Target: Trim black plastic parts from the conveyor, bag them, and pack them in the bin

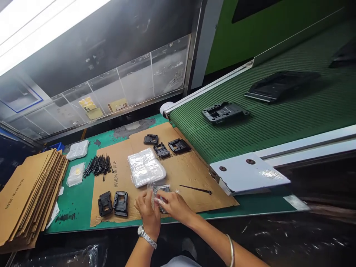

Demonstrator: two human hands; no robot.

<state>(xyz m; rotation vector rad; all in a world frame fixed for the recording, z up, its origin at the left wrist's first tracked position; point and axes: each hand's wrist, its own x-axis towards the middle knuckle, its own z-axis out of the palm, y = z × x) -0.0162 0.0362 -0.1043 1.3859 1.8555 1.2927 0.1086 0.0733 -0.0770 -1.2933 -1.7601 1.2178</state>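
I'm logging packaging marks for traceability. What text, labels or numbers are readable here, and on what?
Cardboard sheet: a printed line of Chinese characters, too blurred to quote.
Cardboard stack: dark print, unreadable.
Yellow labels behind the clear panel: too small.
Clear bag: no text visible.

Clear glossy plastic bag (159,195); matt black plastic parts (113,203); rough brown cardboard sheet (178,174); ribbed green conveyor belt (278,115).
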